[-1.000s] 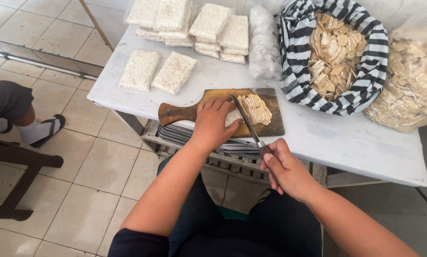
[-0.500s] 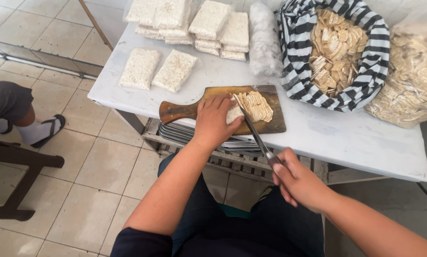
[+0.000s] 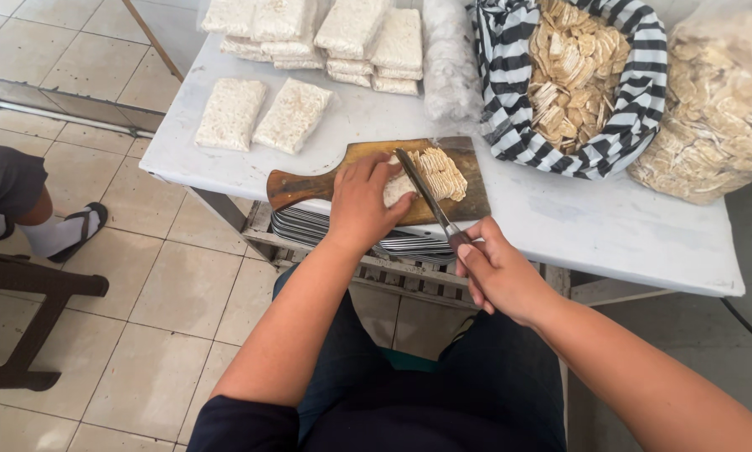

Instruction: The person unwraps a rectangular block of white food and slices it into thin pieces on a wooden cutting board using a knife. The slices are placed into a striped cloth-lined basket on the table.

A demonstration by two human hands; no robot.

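Dead centre of the frame there's a wooden cutting board [image 3: 368, 159] with a darker brown handle, sitting on a white desk [image 3: 560, 226] with a slightly scuffed top. The left hand [image 3: 363, 201] presses down flat on a pale, grainy block [image 3: 397, 186], fingers spread over it, not curled. Just right of that block, thin cut slices [image 3: 443, 172] fan out, bumpy and beige. The right hand [image 3: 497, 272], lower centre, has its fingers clenched round the dark handle of a long narrow metal knife [image 3: 422, 188], blade angled across the block. Upper left: more rectangular whitish blocks [image 3: 259, 113], flat and pebbly, some stacked. Upper right: a black-and-white striped cloth bag [image 3: 510, 75] full of crinkly tan chips, plus a clear plastic sack [image 3: 711, 109] of the same.
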